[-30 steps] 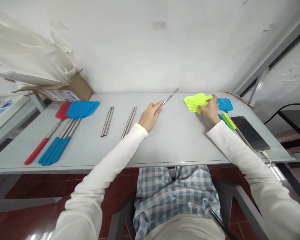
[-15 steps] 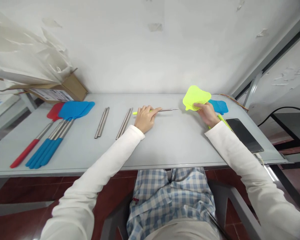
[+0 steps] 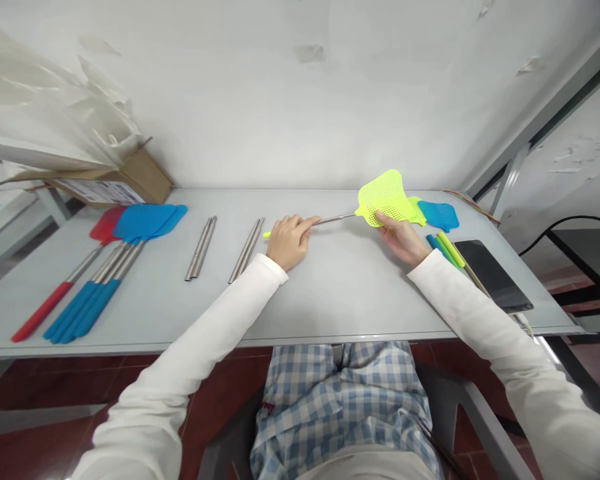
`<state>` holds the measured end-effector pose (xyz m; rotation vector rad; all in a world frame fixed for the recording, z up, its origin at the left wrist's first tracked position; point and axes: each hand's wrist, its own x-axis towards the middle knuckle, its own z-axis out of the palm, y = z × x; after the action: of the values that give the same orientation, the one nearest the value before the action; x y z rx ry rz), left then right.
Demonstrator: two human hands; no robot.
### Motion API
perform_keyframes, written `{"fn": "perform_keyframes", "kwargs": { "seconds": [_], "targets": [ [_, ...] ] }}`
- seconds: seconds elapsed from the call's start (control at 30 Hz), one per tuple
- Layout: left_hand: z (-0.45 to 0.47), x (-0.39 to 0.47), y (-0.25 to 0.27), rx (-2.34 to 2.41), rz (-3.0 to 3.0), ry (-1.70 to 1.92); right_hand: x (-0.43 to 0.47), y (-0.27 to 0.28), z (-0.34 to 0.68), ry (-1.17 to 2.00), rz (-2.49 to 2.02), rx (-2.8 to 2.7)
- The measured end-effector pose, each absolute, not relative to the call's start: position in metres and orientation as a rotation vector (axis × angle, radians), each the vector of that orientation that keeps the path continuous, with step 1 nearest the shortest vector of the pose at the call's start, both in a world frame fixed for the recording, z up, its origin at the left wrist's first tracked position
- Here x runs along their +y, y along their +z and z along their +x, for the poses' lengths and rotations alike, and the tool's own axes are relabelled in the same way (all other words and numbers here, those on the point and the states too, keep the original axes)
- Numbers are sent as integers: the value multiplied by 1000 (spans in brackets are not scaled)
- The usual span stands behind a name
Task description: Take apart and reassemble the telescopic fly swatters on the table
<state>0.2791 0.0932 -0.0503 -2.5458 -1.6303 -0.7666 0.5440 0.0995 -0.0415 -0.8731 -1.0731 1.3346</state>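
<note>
My left hand is closed around a thin metal rod; a bit of its yellow-green handle sticks out on the left. My right hand grips a yellow-green fly swatter head with small holes, thumb on its face. The narrow neck of the head meets the rod's right end; how far the rod goes in cannot be seen. Just behind my right hand lie another yellow-green swatter head and a blue swatter head.
Blue fly swatters and a red fly swatter lie at the left. Two groups of metal tubes rest left of my left hand. Coloured handles and a phone lie on the right. A cardboard box stands behind.
My right hand has brought the yellow-green head left and down, turning it so its neck meets the rod. The left hand has barely moved.
</note>
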Motion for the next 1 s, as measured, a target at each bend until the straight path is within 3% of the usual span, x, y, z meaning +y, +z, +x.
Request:
{"fn": "perform_keyframes", "kwargs": {
  "seconds": [1.0],
  "targets": [
    [282,87,-47,-1608,-2603,-952,100,-45,545,1308,-912,-1078]
  ]
}}
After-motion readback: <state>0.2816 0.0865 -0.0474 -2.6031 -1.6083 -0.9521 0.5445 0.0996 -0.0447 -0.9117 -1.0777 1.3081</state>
